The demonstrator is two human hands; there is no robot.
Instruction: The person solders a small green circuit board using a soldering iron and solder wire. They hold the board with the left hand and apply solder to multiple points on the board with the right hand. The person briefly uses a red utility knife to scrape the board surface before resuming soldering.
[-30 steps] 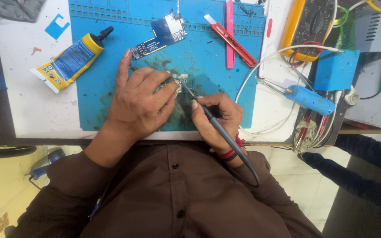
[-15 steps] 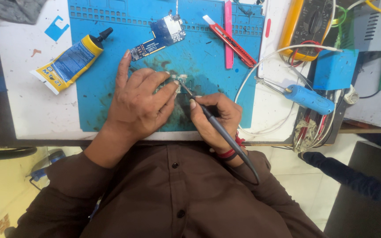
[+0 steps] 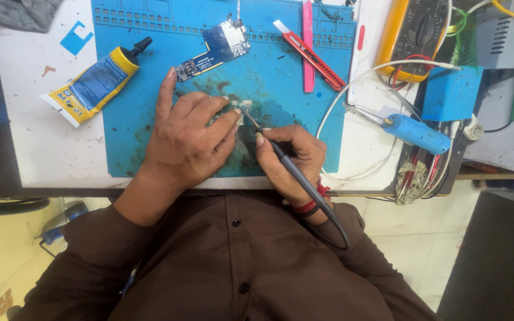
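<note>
I see the left hand (image 3: pixel 188 139) pressing fingertips down on a small circuit board (image 3: pixel 242 110) mid-way along the blue mat (image 3: pixel 150 77) on the counter (image 3: pixel 25 131), while the right hand (image 3: pixel 290 157) grips a dark soldering iron (image 3: pixel 284 163), tip touching the board.

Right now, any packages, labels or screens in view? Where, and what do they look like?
Glue tube: on the white table left of the blue mat, lying slanted, yellow with a blue label and black nozzle.
Multimeter: top right, yellow casing, dark face; screen not readable.
Blue box: right of the mat, plain, squarish.
</note>
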